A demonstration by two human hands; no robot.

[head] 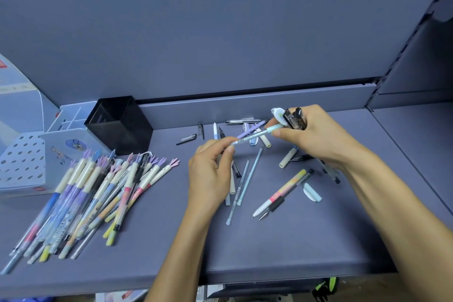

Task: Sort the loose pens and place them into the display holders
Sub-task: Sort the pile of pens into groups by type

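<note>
Across the grey shelf (294, 240) lie loose pens (279, 192); grey panel (220, 32) behind.

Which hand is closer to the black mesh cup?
Left. The left hand, pinching a pen, is right of the black mesh cup; the right hand, gripping its other end, is farther right.

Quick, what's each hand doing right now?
Left hand: pinching one end of the pale blue pen.
Right hand: holding its other end plus several capped pens.
</note>
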